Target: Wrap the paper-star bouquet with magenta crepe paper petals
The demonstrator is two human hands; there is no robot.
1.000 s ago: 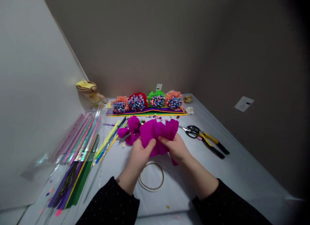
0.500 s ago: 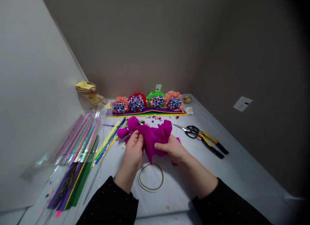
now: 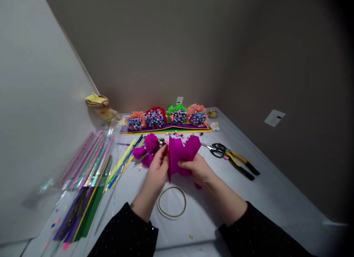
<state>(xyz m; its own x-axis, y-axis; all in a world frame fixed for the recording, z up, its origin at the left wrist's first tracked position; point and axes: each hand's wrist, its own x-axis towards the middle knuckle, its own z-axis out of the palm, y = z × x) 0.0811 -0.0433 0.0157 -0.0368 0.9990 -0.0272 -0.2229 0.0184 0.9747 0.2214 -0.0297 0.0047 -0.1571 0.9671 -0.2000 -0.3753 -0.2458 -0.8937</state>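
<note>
A sheet of magenta crepe paper (image 3: 181,152) is raised above the table between my two hands. My right hand (image 3: 197,168) grips its lower right part, the thumb lying across the front. At the sheet's left edge, my left hand (image 3: 159,165) is closed with thumb and fingertips together against the paper; the fingers behind are hidden. Just beyond the left hand lies a magenta paper flower (image 3: 151,142), with a cluster of small colourful stars (image 3: 160,141) beside it. A roll of narrow tape (image 3: 172,217) lies flat below my hands.
Several star-filled paper bouquets (image 3: 155,117) line the back. Scissors (image 3: 215,150) and yellow-black pliers (image 3: 240,165) lie to the right. Coloured paper strips (image 3: 91,212) and clear packets of strips (image 3: 91,157) cover the left side. A wicker basket (image 3: 97,100) stands at back left.
The magenta sheet has shifted slightly right and its left side has turned upright. My left hand has moved from gripping its upper part to its left edge, uncovering more of the stars.
</note>
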